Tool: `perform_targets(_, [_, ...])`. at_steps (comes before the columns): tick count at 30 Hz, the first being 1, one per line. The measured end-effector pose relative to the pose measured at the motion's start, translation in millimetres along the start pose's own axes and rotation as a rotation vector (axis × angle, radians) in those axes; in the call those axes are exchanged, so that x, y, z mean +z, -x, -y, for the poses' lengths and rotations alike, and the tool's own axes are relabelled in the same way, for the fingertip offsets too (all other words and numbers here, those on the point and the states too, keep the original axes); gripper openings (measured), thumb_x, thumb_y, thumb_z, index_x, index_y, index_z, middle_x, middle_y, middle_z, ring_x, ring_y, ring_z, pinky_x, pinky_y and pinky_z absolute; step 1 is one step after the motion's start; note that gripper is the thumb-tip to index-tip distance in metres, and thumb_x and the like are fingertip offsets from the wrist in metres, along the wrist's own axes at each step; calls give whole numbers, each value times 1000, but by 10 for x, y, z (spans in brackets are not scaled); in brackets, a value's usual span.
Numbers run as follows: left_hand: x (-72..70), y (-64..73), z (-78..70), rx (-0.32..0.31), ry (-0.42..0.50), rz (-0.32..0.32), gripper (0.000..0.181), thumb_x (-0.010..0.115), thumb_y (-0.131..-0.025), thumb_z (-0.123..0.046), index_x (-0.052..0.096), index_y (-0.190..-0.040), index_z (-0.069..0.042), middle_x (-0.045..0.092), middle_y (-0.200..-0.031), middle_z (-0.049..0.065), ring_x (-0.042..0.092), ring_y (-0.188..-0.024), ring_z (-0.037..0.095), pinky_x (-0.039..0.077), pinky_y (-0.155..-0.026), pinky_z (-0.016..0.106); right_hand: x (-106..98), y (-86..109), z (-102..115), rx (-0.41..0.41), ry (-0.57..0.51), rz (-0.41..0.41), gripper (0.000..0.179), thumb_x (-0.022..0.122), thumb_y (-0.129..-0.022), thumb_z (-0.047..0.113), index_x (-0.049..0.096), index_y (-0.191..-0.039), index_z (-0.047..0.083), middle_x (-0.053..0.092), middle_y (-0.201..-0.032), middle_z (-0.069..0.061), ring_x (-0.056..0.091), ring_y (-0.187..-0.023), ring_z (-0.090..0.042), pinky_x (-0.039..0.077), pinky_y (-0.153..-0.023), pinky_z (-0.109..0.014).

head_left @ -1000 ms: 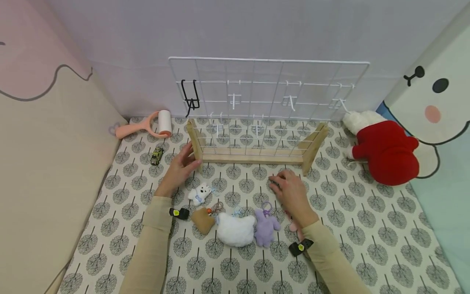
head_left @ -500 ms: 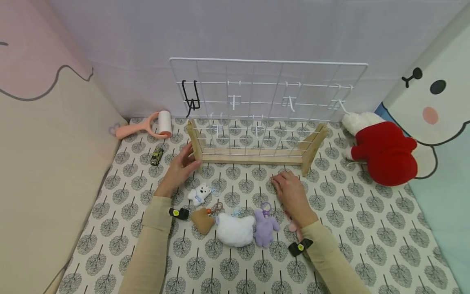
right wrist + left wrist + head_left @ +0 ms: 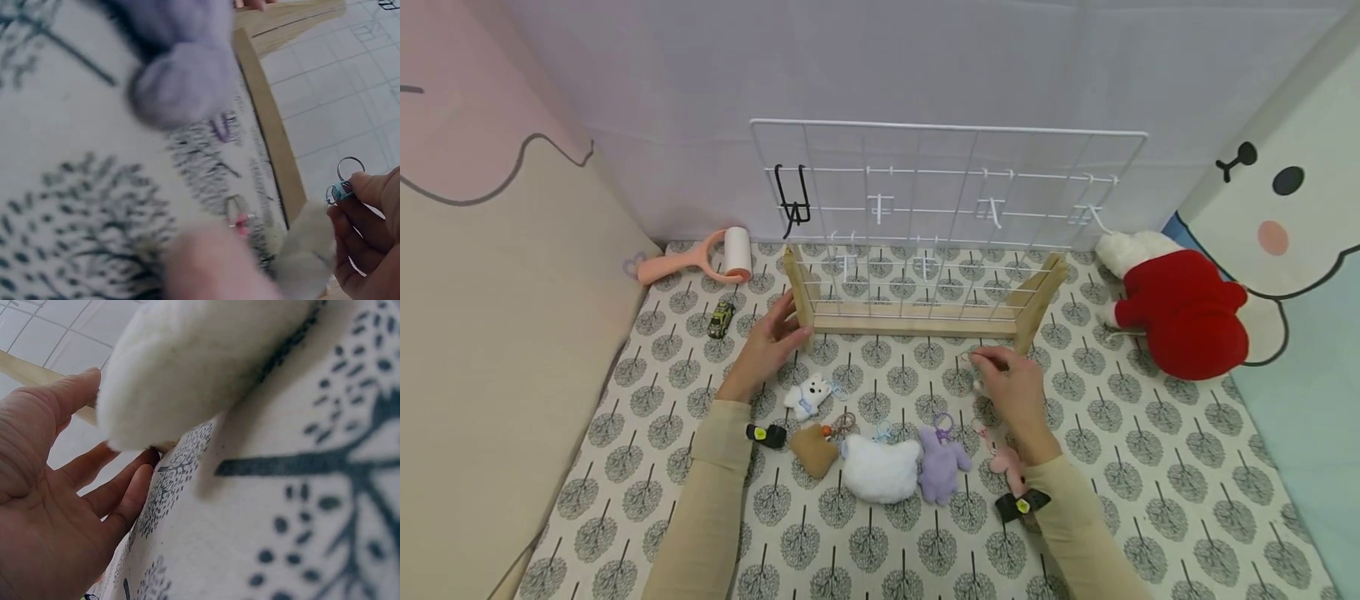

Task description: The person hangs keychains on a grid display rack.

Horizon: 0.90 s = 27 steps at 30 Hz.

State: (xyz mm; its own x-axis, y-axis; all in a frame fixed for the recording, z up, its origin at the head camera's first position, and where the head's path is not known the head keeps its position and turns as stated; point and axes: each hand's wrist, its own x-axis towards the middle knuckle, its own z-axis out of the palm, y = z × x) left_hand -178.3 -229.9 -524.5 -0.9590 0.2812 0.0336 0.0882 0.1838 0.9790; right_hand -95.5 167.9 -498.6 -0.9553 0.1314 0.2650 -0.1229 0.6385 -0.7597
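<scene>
My left hand [image 3: 769, 340] rests at the left wooden foot [image 3: 800, 287] of a white wire rack [image 3: 917, 208], thumb against the foot and fingers loosely bent. In the left wrist view, a small white plush [image 3: 187, 381] partly covers those fingertips. My right hand [image 3: 1015, 392] pinches a keychain between thumb and fingers in front of the rack. The right wrist view shows its metal ring [image 3: 350, 167], pale blue clasp [image 3: 340, 190] and a blurred pale plush [image 3: 306, 247] below. Beside that forearm lies a pink plush keychain [image 3: 1007, 467].
Brown [image 3: 815, 452], fluffy white [image 3: 880, 471] and purple plush keychains [image 3: 942, 467] lie in front. Several hooks, including a black one [image 3: 793, 204], hang on the grid. A lint roller [image 3: 700, 256] and toy car [image 3: 721, 320] sit left; a red-clothed plush [image 3: 1183, 312] sits right.
My right hand has lifted slightly and shifted right, with a keychain ring now showing at its fingertips. More of the pink plush is uncovered. The left hand stays at the rack's foot.
</scene>
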Motion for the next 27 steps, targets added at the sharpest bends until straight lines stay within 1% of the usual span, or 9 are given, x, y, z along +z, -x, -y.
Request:
perform_targets(3, [-8, -4, -5, 0, 1, 1, 78, 66, -106, -12, 26, -169, -36, 32, -171, 11, 45, -147, 42, 42, -117, 60, -101, -36, 94, 63, -32, -32, 10, 81, -94, 12, 83, -98, 4, 80, -91, -14, 68, -73, -15, 46, -62, -15])
perform_targets(6, [-18, -5, 4, -3, 0, -3, 78, 65, -106, -13, 25, -169, -35, 32, -171, 13, 45, -147, 43, 42, -117, 61, -201, -71, 176, 106, -64, -51, 12, 80, -96, 16, 84, -100, 5, 80, -93, -14, 67, -75, -7, 46, -61, -14])
perform_targets(10, [-17, 2, 9, -18, 14, 5, 79, 65, -106, -14, 24, -169, -35, 31, -171, 15, 45, -147, 43, 42, -117, 59, -352, -117, 282, 114, -108, -103, 14, 80, -97, 16, 83, -101, 4, 80, -95, -15, 65, -75, 3, 47, -60, -13])
perform_targets(14, [-19, 15, 14, -18, 6, 2, 79, 66, -106, -15, 25, -169, -36, 32, -171, 14, 46, -147, 42, 44, -116, 59, -506, -194, 390, 83, -142, -159, 14, 80, -96, 13, 82, -101, 0, 80, -97, -17, 65, -76, 6, 49, -63, -12])
perform_targets(15, [-18, 15, 17, -13, 1, 0, 79, 66, -106, -15, 25, -169, -36, 33, -171, 14, 47, -146, 42, 44, -116, 60, -545, -215, 418, 73, -145, -175, 14, 81, -96, 13, 82, -101, -1, 80, -96, -13, 65, -76, 6, 49, -64, -12])
perform_targets(19, [-12, 9, 24, -5, 3, 6, 77, 66, -106, -15, 27, -168, -37, 33, -171, 13, 47, -147, 42, 43, -116, 61, -719, -304, 502, 42, -163, -252, 14, 82, -94, 11, 82, -100, -2, 76, -87, 15, 65, -76, 6, 48, -65, -13])
perform_targets(21, [-9, 0, 27, -5, 2, 7, 78, 67, -106, -15, 26, -169, -36, 33, -171, 13, 46, -147, 42, 43, -116, 60, -805, -351, 535, 31, -165, -297, 14, 82, -94, 11, 83, -100, -1, 72, -86, 23, 65, -77, 5, 48, -67, -14])
perform_targets(22, [-8, -2, 30, -6, 1, 5, 78, 67, -106, -15, 26, -169, -36, 33, -171, 13, 46, -147, 42, 43, -117, 60, -845, -379, 549, 24, -172, -317, 14, 82, -94, 11, 83, -101, -1, 71, -86, 25, 66, -78, 4, 49, -68, -14])
perform_targets(27, [-3, -7, 27, -20, 14, 0, 80, 66, -105, -10, 23, -170, -33, 30, -173, 11, 42, -150, 42, 41, -118, 60, -1013, -519, 661, -3, -226, -413, 15, 81, -95, 14, 84, -102, 1, 75, -87, 19, 67, -79, -2, 52, -73, -16])
